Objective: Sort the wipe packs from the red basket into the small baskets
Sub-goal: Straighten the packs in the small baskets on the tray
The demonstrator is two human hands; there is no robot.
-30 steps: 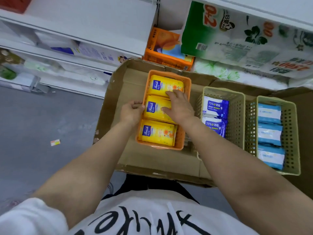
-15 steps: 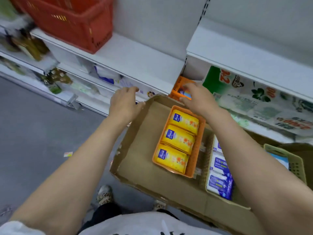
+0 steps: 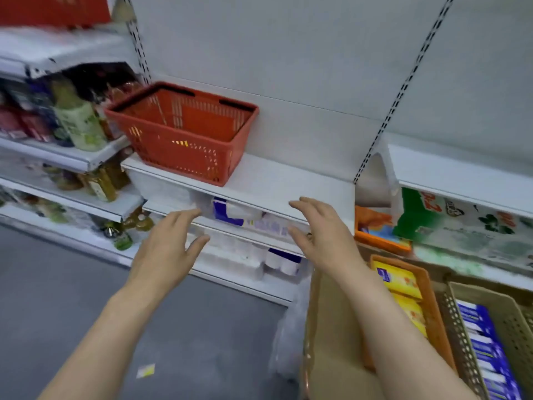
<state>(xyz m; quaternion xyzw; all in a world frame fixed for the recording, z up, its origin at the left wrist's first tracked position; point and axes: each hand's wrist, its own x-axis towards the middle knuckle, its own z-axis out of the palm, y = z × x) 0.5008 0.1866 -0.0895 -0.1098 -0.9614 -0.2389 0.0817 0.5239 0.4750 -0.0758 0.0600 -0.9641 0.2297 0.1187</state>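
The red basket stands on a white shelf at upper left; what shows of its inside is bare. Below it my left hand and my right hand hover in front of the shelf edge, fingers spread, holding nothing. At lower right, inside a cardboard box, an orange small basket holds yellow wipe packs. Beside it a beige small basket holds blue wipe packs.
Bottles fill the shelves at left. Packaged paper goods sit under the basket's shelf, and a green printed pack lies at right. The grey floor carries a small paper scrap.
My view has swung up and left, from the box to the shelf with the red basket. Both hands left the orange basket and rose toward the shelf, opening wide.
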